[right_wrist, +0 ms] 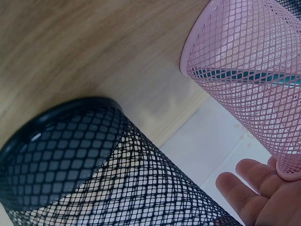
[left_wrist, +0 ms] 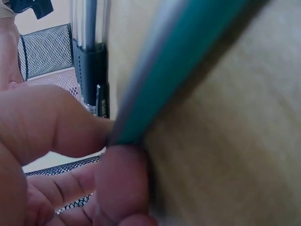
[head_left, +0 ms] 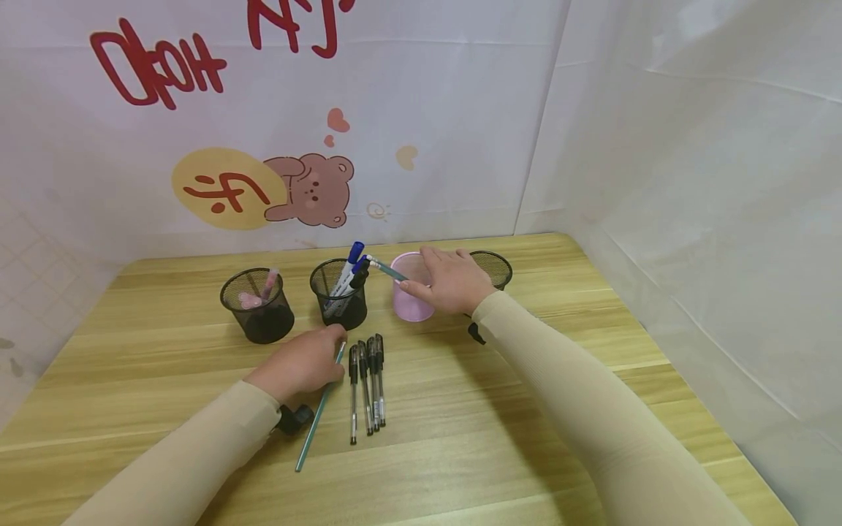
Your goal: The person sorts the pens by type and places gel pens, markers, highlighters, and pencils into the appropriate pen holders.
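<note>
My left hand (head_left: 304, 364) pinches a green pencil (head_left: 314, 429) near its upper end; the pencil lies slanted over the table. In the left wrist view, thumb and finger meet around the green pencil (left_wrist: 164, 77), close to the wood. My right hand (head_left: 458, 282) spreads over the rim of a pink mesh pen cup (head_left: 413, 305), its thumb toward the front. Another green pencil (head_left: 389, 271) leans out of that cup to the left, white eraser end up. In the right wrist view, loosely bent fingers (right_wrist: 240, 190) reach past the rim of the pink cup (right_wrist: 244, 52).
Several black-capped gel pens (head_left: 367, 387) lie side by side in the middle of the table. Behind stand a black mesh cup (head_left: 345, 310) with markers, another black cup (head_left: 266, 321) with pink items at left, and a third black cup (head_left: 495, 272) partly behind my right hand.
</note>
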Motion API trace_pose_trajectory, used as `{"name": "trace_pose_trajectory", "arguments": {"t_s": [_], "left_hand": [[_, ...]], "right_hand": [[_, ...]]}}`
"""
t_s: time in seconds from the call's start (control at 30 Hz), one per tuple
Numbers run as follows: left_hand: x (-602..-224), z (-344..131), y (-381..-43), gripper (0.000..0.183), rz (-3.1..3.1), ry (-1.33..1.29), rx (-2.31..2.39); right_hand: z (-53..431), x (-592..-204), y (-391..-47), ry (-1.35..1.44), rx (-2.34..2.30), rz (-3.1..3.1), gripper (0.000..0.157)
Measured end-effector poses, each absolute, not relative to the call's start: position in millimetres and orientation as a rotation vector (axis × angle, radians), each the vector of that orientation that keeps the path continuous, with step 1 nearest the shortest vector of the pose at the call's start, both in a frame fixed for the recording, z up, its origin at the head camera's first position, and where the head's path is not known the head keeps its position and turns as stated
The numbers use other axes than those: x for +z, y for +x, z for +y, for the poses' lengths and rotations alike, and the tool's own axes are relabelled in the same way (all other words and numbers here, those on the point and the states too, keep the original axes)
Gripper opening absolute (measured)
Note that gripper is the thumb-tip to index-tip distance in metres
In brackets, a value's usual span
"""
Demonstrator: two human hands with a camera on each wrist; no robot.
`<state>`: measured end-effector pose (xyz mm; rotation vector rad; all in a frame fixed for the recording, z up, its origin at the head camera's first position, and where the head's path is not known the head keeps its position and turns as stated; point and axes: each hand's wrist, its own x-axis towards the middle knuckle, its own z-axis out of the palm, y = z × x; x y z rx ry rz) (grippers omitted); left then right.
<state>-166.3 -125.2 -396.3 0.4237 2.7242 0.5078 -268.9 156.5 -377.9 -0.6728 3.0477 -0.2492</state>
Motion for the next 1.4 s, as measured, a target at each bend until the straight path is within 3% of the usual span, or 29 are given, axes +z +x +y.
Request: {"name": "trace_pose_trajectory", "arguments": {"t_s": [0.53, 1.4], "left_hand": [[-390.1, -128.8, -166.5, 0.062, 2.709, 0.35, 0.648], [-373.4, -131.4, -163.2, 0.055, 2.78, 0.398, 0.884]], "right_hand": [[156.6, -380.3, -270.9, -0.668, -0.232, 3.053, 0.1], [156.3, -378.1, -268.1, -0.652, -0.228, 3.045, 0.101]]}}
